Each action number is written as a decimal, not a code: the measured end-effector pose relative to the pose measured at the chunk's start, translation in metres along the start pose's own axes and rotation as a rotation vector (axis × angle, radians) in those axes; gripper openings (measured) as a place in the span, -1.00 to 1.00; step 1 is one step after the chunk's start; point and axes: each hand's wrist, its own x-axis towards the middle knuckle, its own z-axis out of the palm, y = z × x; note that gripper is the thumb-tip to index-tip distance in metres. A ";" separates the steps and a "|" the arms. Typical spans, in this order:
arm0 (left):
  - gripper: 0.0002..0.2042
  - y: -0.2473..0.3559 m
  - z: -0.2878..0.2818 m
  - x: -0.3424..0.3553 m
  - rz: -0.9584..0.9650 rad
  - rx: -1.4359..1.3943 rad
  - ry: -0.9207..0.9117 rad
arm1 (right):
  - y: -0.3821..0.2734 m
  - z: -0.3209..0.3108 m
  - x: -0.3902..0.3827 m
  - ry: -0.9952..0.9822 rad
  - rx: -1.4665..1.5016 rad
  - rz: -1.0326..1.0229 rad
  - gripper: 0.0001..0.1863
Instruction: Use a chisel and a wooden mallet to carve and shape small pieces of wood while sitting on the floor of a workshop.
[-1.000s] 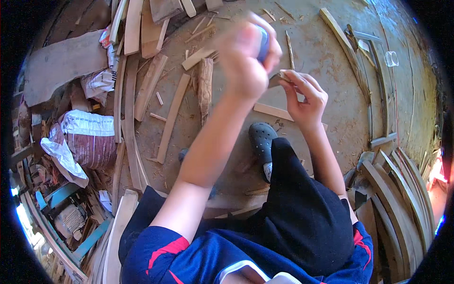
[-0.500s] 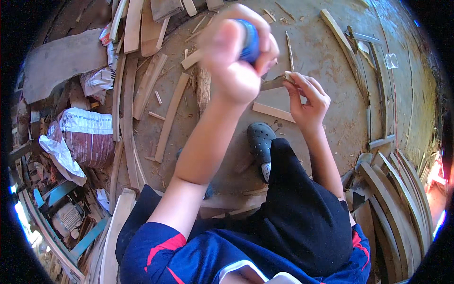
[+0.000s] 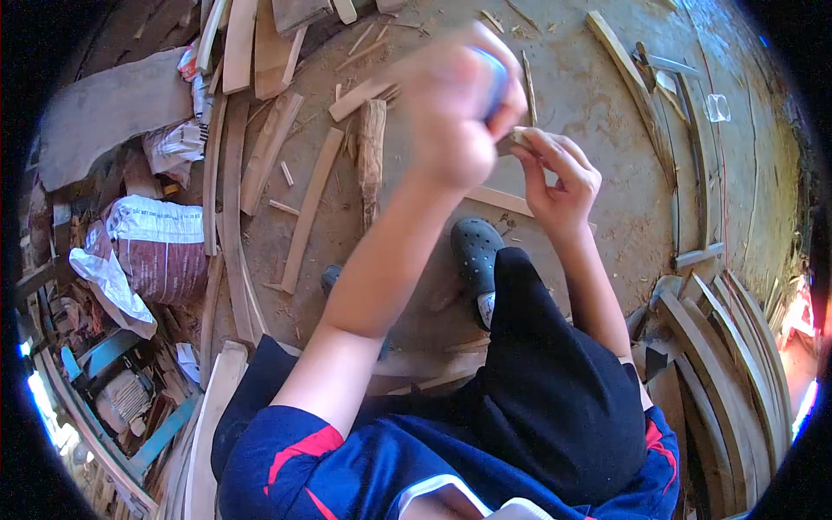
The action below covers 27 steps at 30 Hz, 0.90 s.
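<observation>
My left hand (image 3: 459, 117), smeared by motion, is closed round a rounded blue object (image 3: 495, 80); most of it is hidden, and its kind does not show. Just right of it, my right hand (image 3: 563, 184) pinches the end of a thin brownish piece (image 3: 520, 136), apparently wood. The rest of that piece passes out of sight behind my left hand. Below both hands, a flat wooden strip (image 3: 501, 201) lies on the floor. A rough split timber (image 3: 371, 147) lies left of my left forearm.
Boards and curved wooden pieces (image 3: 314, 208) lie on the left floor, beside a brown-and-white sack (image 3: 160, 251). Curved slats (image 3: 719, 373) are stacked at the right. A wooden frame (image 3: 700, 165) lies at far right. My shoe (image 3: 475, 251) is below the hands.
My left hand has moved right with the blue object, closer to my right hand. My right hand has shifted slightly left, still pinching the thin piece.
</observation>
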 end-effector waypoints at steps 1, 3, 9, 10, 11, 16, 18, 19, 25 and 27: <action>-0.51 -0.007 0.002 0.000 0.023 0.026 -0.023 | 0.000 0.001 0.000 0.001 0.005 0.004 -0.80; -0.49 -0.009 0.001 0.003 0.020 -0.015 -0.034 | 0.003 0.000 0.000 0.003 0.008 0.007 -0.80; -0.49 0.012 -0.002 0.005 0.059 -0.107 -0.018 | -0.002 -0.001 0.001 0.018 0.028 0.020 -0.80; -0.50 -0.005 0.002 0.003 -0.027 0.045 0.017 | -0.001 0.001 0.002 0.019 0.021 0.013 -0.80; -0.48 -0.017 -0.001 0.000 0.010 0.084 -0.023 | -0.001 0.003 0.003 0.020 0.016 0.007 -0.80; -0.48 0.015 -0.005 0.005 0.118 -0.128 -0.172 | 0.004 0.000 0.003 0.016 0.004 0.002 -0.80; -0.48 0.024 -0.006 0.004 0.162 -0.197 -0.165 | -0.001 -0.001 0.003 0.006 0.001 -0.002 -0.80; -0.49 0.006 -0.004 0.001 0.091 -0.054 -0.096 | -0.003 0.001 0.004 0.000 0.016 0.007 -0.80; -0.50 0.008 -0.007 0.005 0.135 -0.128 -0.160 | 0.005 -0.002 0.003 0.022 0.003 0.013 -0.80; -0.52 0.025 -0.006 0.005 0.201 -0.247 -0.158 | 0.002 -0.001 0.003 0.006 0.010 0.035 -0.80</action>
